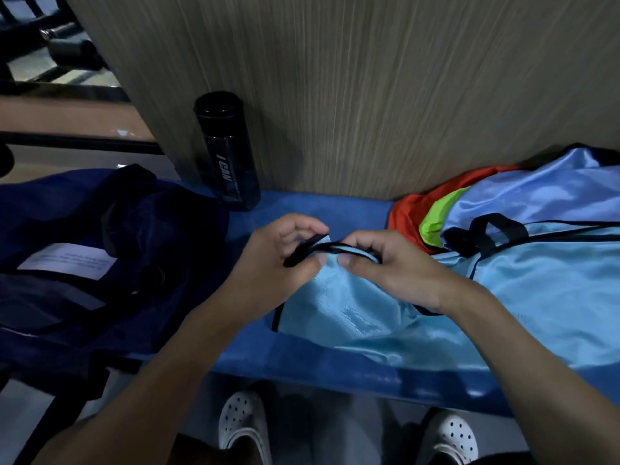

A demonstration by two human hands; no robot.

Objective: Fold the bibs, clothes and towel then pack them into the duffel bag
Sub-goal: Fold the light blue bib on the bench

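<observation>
Far left of the bottle: bag (84,263), dark navy, slumped and creased on the bench (302,360), white label (67,260) showing on its near side. Too dark to tell whether zipped or open.

Bottle (228,152) itself: black, upright, white lettering down the side, standing on the bench hard against the wood panel (369,95), just beside the bag's far right corner.

Straight below the bottle, past the bench's front edge: white clogs (241,421) with holes, on the floor, one under the bottle, the other well right of it.

Below and slightly right of the bottle: left hand (278,260), fingers curled, thumb and fingertips pinching a black strap (302,253). Strap doubled over in that pinch, then running right.

Just right again: right hand (385,263), fingers curled too, thumb and forefinger pinching the black-trimmed edge of the bib (352,313). Thumb tips of the two hands close, not touching.

Under both hands, lower right of the bottle: that bib, light blue and shiny, rumpled on the bench, raised a little at the pinched edge, spreading away right.

Well right of the bottle, against the panel: orange bib (409,213), then green bib (439,219), both mostly covered by a paler blue bib (536,196) with a black loop, all heaped on the bench.
</observation>
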